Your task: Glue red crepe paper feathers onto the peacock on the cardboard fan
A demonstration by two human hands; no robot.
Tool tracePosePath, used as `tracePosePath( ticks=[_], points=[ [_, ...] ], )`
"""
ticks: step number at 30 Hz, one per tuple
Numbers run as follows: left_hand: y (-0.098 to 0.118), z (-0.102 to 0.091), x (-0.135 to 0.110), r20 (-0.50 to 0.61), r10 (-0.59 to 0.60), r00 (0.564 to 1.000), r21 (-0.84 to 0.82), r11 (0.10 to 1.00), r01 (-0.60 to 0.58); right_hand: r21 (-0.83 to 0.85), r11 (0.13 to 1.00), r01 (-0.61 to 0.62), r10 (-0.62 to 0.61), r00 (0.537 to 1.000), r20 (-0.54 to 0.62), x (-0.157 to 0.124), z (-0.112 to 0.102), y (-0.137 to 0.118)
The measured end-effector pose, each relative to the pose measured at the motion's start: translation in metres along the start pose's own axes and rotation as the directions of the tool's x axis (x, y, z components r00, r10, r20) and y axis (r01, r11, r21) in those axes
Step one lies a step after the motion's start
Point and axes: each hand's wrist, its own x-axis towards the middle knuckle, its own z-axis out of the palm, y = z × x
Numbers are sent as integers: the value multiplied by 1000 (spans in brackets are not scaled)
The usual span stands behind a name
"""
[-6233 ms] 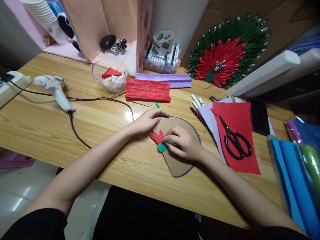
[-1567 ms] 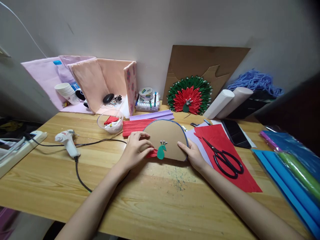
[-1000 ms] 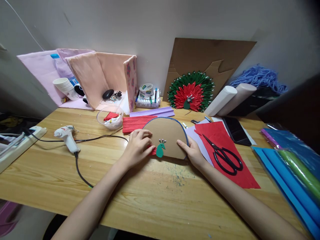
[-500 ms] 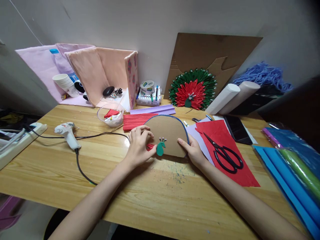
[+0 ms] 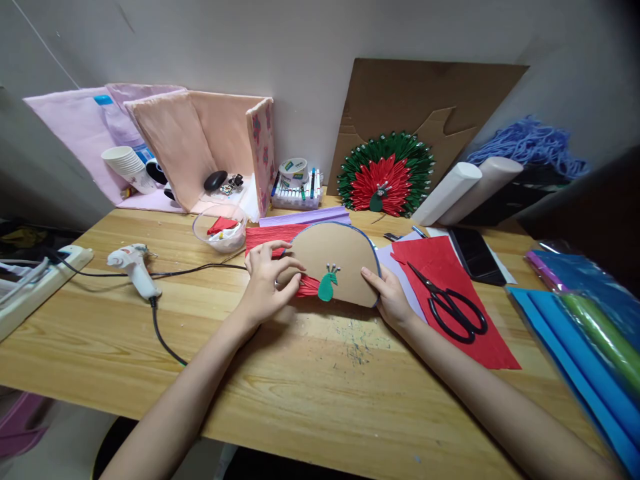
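Observation:
A half-round piece of cardboard (image 5: pixel 345 250) with a blue rim is tilted up above the table. My right hand (image 5: pixel 390 293) grips its lower right edge, thumb on the front face. At its left side, my left hand (image 5: pixel 270 273) has its fingers spread, the fingertips over the cardboard's left edge. Low on the cardboard sits a green peacock body cutout (image 5: pixel 325 287) with bead-tipped pins as a crest. Folded red crepe paper (image 5: pixel 309 287) sticks out left of the body, close to my left thumb. Whether the left fingertips press on the cardboard is hard to tell.
A glue gun (image 5: pixel 134 270) with its cord lies left. Black scissors (image 5: pixel 453 310) rest on red paper (image 5: pixel 493 350) at right. Behind are a finished peacock (image 5: pixel 385 175), a plastic bowl (image 5: pixel 220 230), and red crepe paper (image 5: pixel 255 241). Blue packs (image 5: pixel 555 340) line the right edge.
My left thumb has come off the green peacock body and the left fingers have spread. The cardboard has shifted slightly right and up in my right hand.

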Motion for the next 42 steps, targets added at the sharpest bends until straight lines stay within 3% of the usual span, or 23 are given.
tracePosePath(
  ticks=[6,15,34,42],
  points=[
    [6,3,-3,91,89,992,11,996,-90,-15,1000,-9,9,1000,-3,-1,0,0],
    [4,5,-2,60,45,997,31,998,-46,-48,998,49,-49,999,10,-1,0,-1],
    [0,9,-3,216,166,962,67,981,-184,-258,952,167,-157,986,60,-3,-1,-5],
    [0,9,-3,238,146,960,64,984,-165,-254,949,186,-172,982,76,-3,0,-5]
  ],
)
